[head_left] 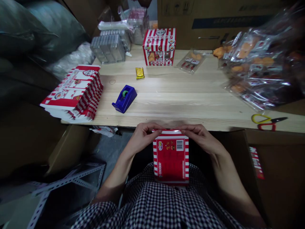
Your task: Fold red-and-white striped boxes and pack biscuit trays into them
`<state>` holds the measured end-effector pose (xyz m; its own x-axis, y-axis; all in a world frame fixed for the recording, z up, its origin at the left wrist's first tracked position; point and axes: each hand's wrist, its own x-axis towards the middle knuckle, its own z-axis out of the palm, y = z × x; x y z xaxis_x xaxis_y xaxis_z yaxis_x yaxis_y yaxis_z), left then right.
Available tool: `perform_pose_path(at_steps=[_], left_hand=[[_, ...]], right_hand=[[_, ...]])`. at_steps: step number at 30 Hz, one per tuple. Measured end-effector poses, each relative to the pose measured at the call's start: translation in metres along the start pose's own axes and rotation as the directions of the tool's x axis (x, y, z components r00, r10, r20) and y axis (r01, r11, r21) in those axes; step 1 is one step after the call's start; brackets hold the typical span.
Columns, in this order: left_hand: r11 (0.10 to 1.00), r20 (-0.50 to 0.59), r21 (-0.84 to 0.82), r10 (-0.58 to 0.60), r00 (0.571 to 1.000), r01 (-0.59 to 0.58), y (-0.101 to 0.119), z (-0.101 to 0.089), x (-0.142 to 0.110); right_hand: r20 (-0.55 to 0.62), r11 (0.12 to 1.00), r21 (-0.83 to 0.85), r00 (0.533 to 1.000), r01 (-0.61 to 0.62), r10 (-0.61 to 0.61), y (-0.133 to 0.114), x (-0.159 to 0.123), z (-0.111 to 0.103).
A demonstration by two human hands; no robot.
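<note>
A red and white striped cardboard box [171, 159] rests against my checkered shirt, just below the table's front edge, its barcode panel facing up. My left hand [146, 135] pinches the box's far left corner between thumb and fingers. At the far right corner, my right hand [199, 135] grips the same edge in a like way. What lies inside the box is hidden. Farther off on the table are a blue tape dispenser [125, 99] with a green roll and a small gold packet [139, 73].
A stack of flat striped cartons [73, 89] sits at the left. Behind stand an assembled striped box [159, 47] and clear plastic trays [108, 47]. Bagged orange toys [259, 63] are heaped at the right, beyond scissors [268, 121]. An open cardboard carton [276, 159] stands below right.
</note>
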<state>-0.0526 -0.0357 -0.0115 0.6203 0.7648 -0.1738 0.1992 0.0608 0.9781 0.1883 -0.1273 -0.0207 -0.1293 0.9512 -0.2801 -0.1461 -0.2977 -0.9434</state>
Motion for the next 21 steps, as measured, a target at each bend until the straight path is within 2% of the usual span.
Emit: perform_pose_path(at_steps=[3,5,10,16,21], left_hand=[[0.999,0.009,0.026,0.033,0.999,-0.033,0.006,-0.002,-0.001],[0.998,0.036,0.035,0.051,0.998,-0.052,0.011,-0.004,-0.004],[0.992,0.161,0.057,0.106,0.981,-0.116,0.018,-0.002,-0.021],[0.945,0.133,0.249,0.182,0.974,-0.211,0.017,0.002,-0.033],[0.958,0.109,0.204,0.180,0.978,-0.200,0.004,0.005,-0.033]], right_hand=[[0.094,1.000,-0.010,0.996,0.002,-0.001,-0.002,-0.008,-0.002],[0.108,1.000,-0.013,0.994,0.013,-0.011,-0.001,-0.012,-0.003],[0.015,0.999,-0.027,1.000,0.028,-0.028,0.007,-0.016,-0.002],[-0.023,1.000,0.007,1.000,0.000,0.000,0.016,-0.016,0.000],[-0.124,1.000,0.021,0.992,0.014,-0.011,0.028,-0.013,0.006]])
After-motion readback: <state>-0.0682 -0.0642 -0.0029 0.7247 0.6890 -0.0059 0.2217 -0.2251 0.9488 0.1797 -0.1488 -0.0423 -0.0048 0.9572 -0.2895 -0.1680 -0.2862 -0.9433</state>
